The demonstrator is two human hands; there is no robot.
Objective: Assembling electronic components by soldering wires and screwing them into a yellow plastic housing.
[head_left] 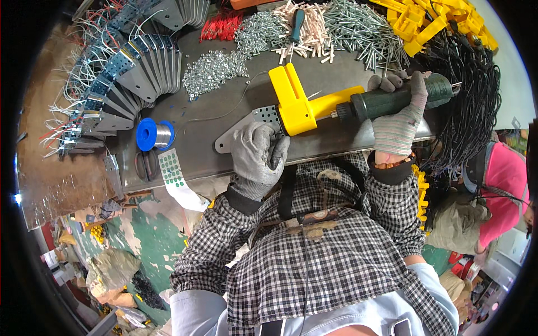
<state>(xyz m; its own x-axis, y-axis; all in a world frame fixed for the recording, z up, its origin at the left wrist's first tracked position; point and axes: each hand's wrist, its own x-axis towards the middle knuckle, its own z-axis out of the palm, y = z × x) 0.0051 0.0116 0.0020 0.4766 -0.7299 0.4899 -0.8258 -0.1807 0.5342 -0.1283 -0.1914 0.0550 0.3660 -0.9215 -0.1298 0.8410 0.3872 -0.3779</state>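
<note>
My left hand (pixel 258 157), in a grey work glove, has its fingers curled over a grey metal plate (pixel 226 138) with a rounded end. A perforated plate (pixel 265 116) lies on that metal plate, against a yellow plastic bracket (pixel 296 115). My right hand (pixel 399 123), in a striped glove with bare skin at the wrist, is wrapped round a dark green electric screwdriver (pixel 370 105). The screwdriver lies level, its bit pointing left into the yellow bracket; the bit's tip is hidden. Part of the bracket reaches right, beside the screwdriver's nose.
Behind lie piles of nuts (pixel 210 73), screws (pixel 364 33) and pinkish plugs (pixel 308 28), with a green-handled screwdriver (pixel 297 25). Wired metal plates (pixel 134 73) line the left. A solder spool (pixel 154 135), scissors (pixel 147 165) and sticker strip (pixel 172 171) sit near left; black cables (pixel 468 106) hang right.
</note>
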